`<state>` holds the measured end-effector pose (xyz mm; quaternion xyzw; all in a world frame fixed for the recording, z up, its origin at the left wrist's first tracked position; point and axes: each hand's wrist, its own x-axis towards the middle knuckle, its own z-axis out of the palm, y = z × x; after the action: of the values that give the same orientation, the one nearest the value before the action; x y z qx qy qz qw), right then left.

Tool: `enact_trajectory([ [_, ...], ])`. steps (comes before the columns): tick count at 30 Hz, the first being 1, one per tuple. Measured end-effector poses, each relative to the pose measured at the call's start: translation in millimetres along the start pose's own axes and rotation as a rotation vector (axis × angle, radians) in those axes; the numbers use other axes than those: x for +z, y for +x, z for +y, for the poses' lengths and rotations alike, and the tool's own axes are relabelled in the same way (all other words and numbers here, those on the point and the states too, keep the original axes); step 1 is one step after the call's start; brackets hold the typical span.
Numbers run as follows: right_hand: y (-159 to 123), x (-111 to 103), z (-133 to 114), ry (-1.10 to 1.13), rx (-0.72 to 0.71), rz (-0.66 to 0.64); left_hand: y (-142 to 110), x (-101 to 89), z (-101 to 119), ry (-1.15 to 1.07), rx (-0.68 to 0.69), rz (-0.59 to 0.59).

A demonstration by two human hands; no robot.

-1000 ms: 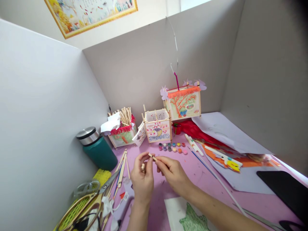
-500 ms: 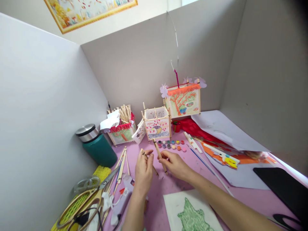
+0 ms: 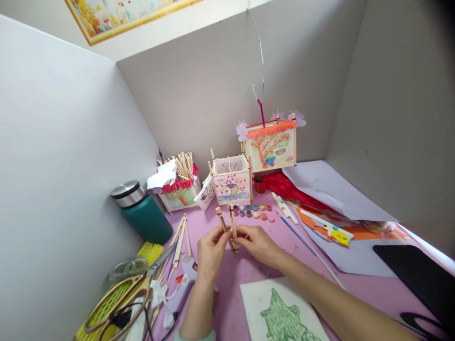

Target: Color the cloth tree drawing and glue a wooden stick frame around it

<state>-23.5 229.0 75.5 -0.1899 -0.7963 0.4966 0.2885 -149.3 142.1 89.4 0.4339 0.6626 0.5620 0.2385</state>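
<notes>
Pinching one wooden piece point(image 3: 233, 223) apiece, lower centre, left hand point(image 3: 210, 249) and right hand point(image 3: 259, 244) should probably keep ends level.

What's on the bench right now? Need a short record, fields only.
left grip: pinching a dark-banded wooden stick
right grip: pinching a second banded stick
stick gap: lower ends close together; contact unclear
surface: pink tabletop
near side: white sheet with green drawing
behind hands: paint pots, square decorated frame, orange-fringed box
left side: teal bottle, gold-handled scissors
</notes>
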Motion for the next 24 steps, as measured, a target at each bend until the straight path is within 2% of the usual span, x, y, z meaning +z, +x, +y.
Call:
enact_trajectory([
  [5, 0.0, 0.7, 3.3, -0.044, -0.029, 0.016, 2.3, -2.2, -6.3, 0.021, -0.020, -0.003],
  [14, 0.2, 3.6, 6.9, -0.115, -0.046, -0.020, 2.3, -4.3, -0.5, 0.113, 0.145, -0.051],
  [24, -1.3, 0.3, 4.3, -0.107, -0.059, -0.035, 6.6, -3.9, -0.4, 0.091, 0.114, -0.097],
])
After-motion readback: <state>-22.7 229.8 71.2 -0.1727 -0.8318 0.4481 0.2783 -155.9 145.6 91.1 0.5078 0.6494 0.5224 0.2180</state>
